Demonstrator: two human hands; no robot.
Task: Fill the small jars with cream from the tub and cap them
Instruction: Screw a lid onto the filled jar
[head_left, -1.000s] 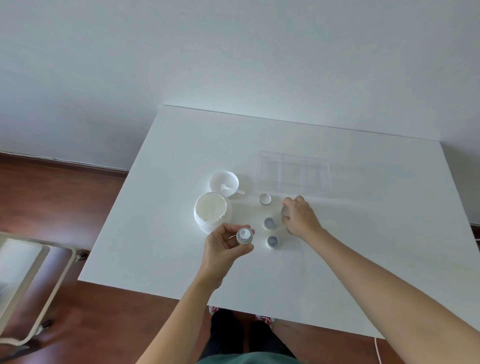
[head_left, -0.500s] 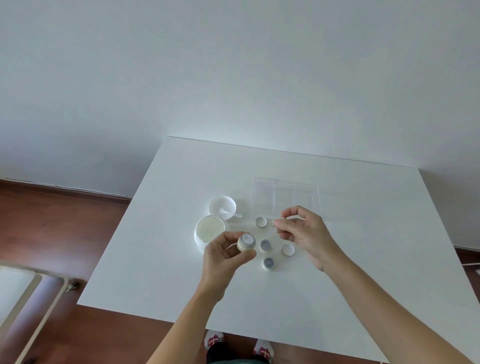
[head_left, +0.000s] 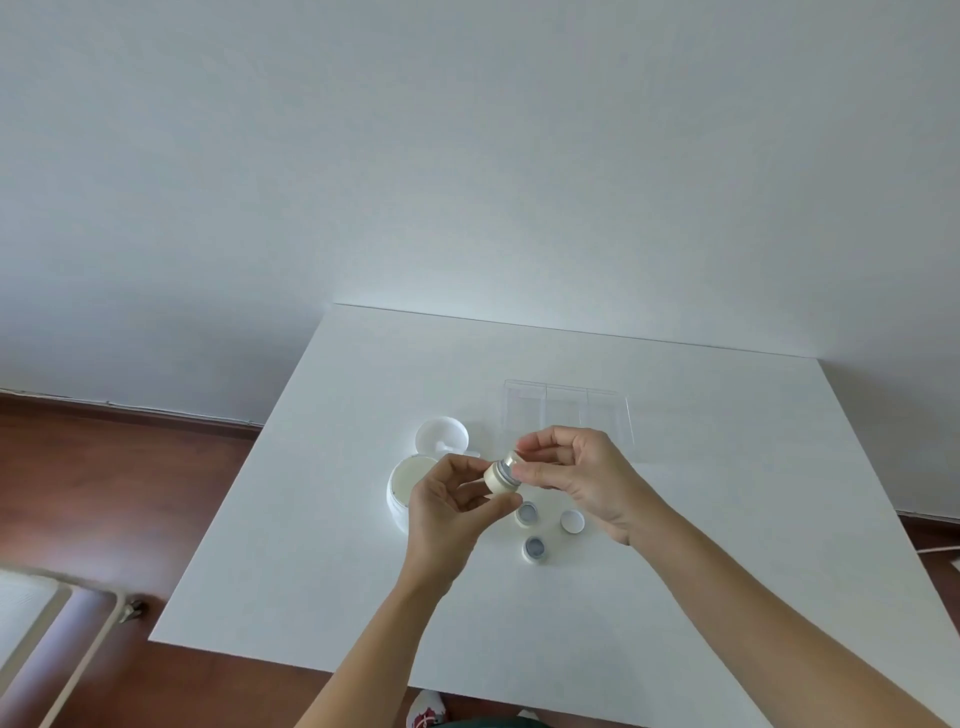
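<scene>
My left hand (head_left: 447, 506) grips a small cream-coloured jar (head_left: 497, 477) lifted above the table, tilted with its mouth to the right. My right hand (head_left: 582, 480) pinches a small cap (head_left: 511, 460) right at the jar's mouth. The open white tub of cream (head_left: 404, 486) stands on the table just left of my left hand, partly hidden by it. Two small open jars (head_left: 527, 513) (head_left: 535, 547) and a loose white cap (head_left: 572, 521) sit on the table below my hands.
The tub's white lid (head_left: 441, 435) lies upturned behind the tub with a small spatula on it. A clear plastic compartment box (head_left: 566, 410) sits behind my hands on the white table (head_left: 311, 571). Brown floor lies to the left.
My right hand picked a cap off the table and brought it to the jar. My left hand raised and tilted the jar. The camera tilted upward.
</scene>
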